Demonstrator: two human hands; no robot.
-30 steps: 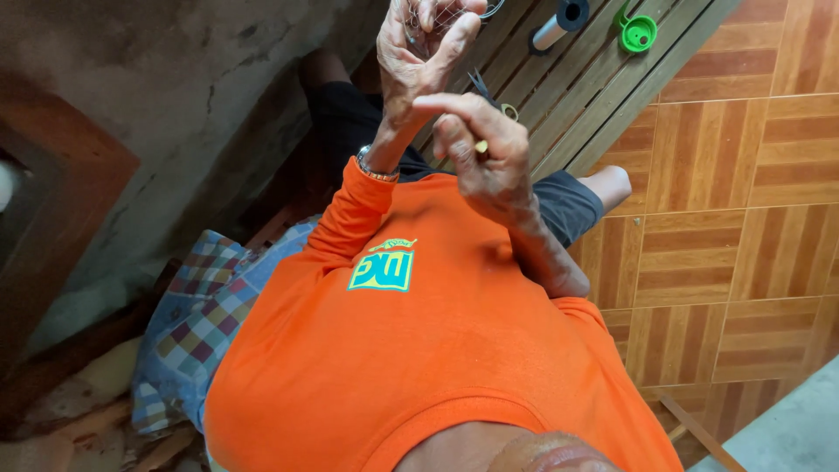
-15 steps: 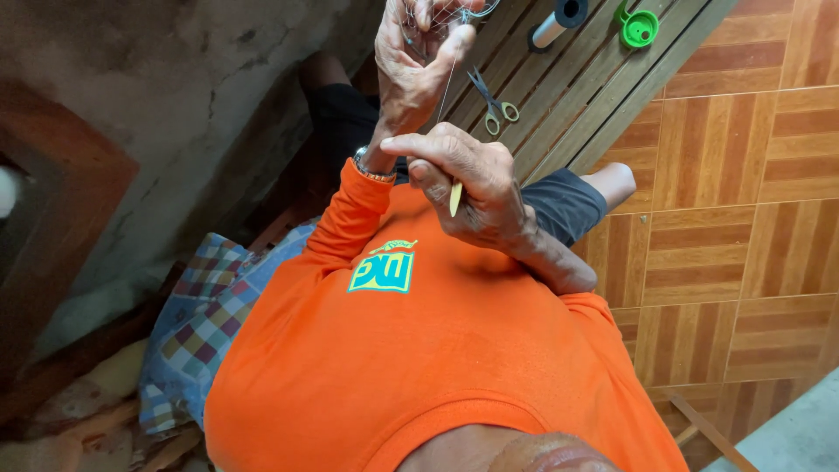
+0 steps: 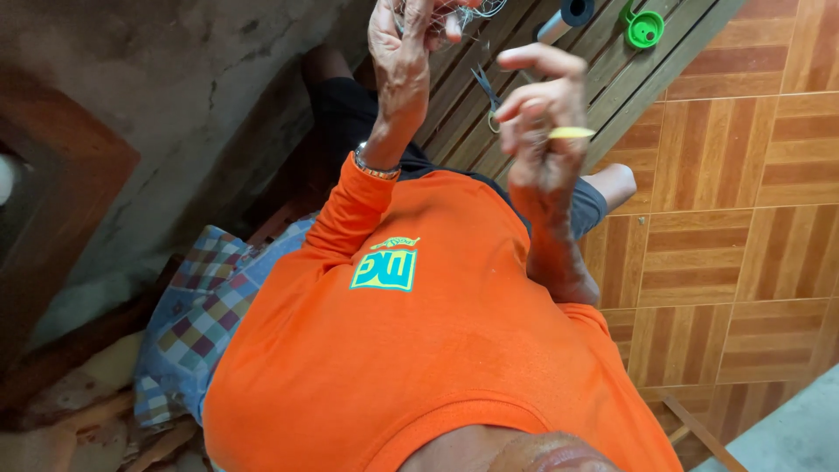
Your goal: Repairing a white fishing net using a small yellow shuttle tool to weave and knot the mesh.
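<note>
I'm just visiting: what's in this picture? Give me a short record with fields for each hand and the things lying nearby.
Left hand: left hand raised, pinching a tangle of fine mesh
Right hand: right hand raised, gripping a thin yellow tool
Between the hands: scissors lying on the slatted wooden surface
Farther off: grey tube; green round cap
Floor: brown tiled floor
</note>
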